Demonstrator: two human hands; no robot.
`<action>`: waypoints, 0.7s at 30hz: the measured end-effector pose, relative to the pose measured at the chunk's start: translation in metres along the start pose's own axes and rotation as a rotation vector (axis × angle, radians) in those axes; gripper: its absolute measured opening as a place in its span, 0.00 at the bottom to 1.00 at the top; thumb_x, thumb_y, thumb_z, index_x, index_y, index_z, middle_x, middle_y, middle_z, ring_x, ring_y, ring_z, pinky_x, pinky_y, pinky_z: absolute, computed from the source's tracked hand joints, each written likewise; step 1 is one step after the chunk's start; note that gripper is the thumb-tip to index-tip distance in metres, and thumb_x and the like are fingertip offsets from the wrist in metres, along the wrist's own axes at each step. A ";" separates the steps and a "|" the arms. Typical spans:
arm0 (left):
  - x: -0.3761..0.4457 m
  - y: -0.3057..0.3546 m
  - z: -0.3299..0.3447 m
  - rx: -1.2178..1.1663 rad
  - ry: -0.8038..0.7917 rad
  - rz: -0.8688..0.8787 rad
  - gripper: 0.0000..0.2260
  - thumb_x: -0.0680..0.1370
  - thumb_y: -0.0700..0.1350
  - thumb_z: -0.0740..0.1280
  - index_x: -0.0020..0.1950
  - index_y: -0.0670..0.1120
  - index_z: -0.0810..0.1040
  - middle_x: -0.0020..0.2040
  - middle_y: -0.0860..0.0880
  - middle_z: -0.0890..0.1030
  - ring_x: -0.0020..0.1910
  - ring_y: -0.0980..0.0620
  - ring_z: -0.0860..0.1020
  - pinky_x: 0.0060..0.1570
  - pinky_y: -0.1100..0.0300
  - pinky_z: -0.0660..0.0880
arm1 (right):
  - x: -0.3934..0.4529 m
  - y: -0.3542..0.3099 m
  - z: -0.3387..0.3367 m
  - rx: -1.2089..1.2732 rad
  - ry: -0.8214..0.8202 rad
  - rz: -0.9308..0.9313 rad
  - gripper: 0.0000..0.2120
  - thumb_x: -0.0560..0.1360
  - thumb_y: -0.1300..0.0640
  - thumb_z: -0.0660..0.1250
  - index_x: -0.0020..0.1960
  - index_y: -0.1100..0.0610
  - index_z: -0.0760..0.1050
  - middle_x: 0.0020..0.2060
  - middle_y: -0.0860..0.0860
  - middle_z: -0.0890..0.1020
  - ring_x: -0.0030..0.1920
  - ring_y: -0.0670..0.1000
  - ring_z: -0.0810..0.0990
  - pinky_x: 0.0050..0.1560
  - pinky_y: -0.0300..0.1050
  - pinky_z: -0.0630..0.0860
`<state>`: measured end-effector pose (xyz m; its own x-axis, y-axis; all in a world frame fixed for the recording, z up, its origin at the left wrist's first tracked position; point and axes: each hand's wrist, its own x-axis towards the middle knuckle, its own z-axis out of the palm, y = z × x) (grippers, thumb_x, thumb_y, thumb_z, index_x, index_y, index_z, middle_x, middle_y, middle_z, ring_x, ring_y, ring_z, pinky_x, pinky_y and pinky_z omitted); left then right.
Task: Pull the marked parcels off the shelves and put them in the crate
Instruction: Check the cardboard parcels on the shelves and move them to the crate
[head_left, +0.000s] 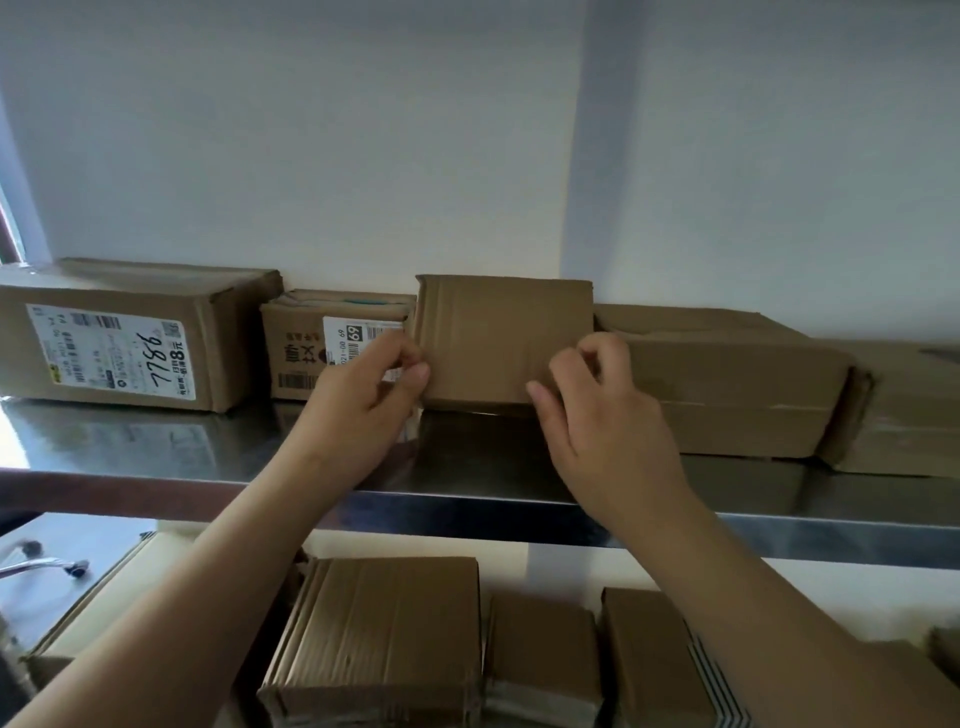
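- On the upper shelf (156, 441), the labelled box (332, 345) is sitting just beside your left hand (363, 395); dragging past could be knocking it askew.
- You are gripping the plain parcel (504, 338) at both lower corners, fingers (410, 358) curled on its edges.
- Your right hand (597, 410) is crowding the flat carton (727, 384); snagging is likely.
- No crate is showing.
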<state>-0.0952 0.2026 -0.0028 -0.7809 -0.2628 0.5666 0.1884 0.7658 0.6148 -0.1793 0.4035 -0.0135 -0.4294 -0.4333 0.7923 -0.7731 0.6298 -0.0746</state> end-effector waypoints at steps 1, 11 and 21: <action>0.002 -0.001 0.000 0.000 0.007 -0.020 0.03 0.80 0.49 0.62 0.47 0.55 0.70 0.50 0.55 0.79 0.46 0.55 0.81 0.44 0.58 0.79 | 0.000 0.001 0.001 0.015 0.013 0.003 0.10 0.80 0.48 0.57 0.51 0.54 0.70 0.53 0.55 0.73 0.29 0.42 0.68 0.28 0.29 0.66; 0.010 -0.011 -0.002 -0.142 -0.092 -0.175 0.34 0.72 0.41 0.75 0.68 0.61 0.60 0.51 0.55 0.79 0.46 0.58 0.81 0.40 0.66 0.75 | 0.001 -0.001 -0.004 0.082 -0.174 0.196 0.38 0.79 0.49 0.66 0.77 0.48 0.42 0.42 0.45 0.77 0.30 0.43 0.75 0.30 0.37 0.74; 0.006 -0.001 -0.001 -0.177 -0.145 -0.108 0.38 0.71 0.64 0.64 0.75 0.70 0.46 0.61 0.54 0.76 0.54 0.59 0.77 0.54 0.60 0.72 | 0.003 -0.005 -0.011 -0.044 -0.219 0.347 0.40 0.80 0.45 0.61 0.78 0.52 0.37 0.30 0.44 0.73 0.28 0.43 0.74 0.27 0.36 0.69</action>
<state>-0.0994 0.1998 0.0006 -0.8773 -0.2405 0.4154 0.1908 0.6195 0.7614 -0.1719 0.4063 -0.0048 -0.7539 -0.3149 0.5766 -0.5468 0.7873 -0.2849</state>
